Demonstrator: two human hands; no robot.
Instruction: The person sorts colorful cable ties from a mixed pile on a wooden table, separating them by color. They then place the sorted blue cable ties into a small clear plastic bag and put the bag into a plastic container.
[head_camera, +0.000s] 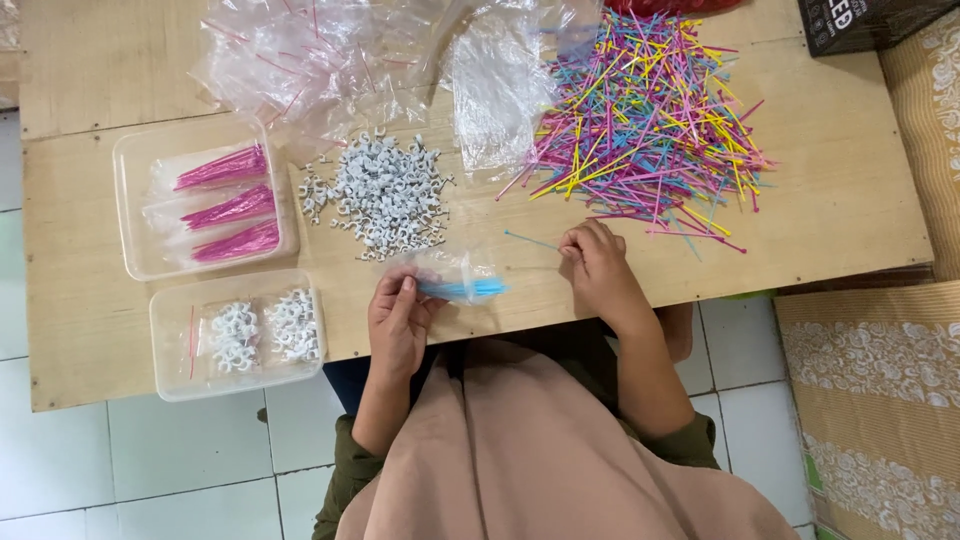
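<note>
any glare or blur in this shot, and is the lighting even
Head view: soft, even light with only faint shadows under the left hand and right hand; white glare on the clear plastic bags; the coloured sticks and white clips look fairly sharp; table edges bow slightly from lens distortion.

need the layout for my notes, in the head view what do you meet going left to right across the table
Tray of pink bundles → pile of white clips → left hand holding a clear bag of blue sticks → right hand → heap of mixed coloured sticks → dark box.
</note>
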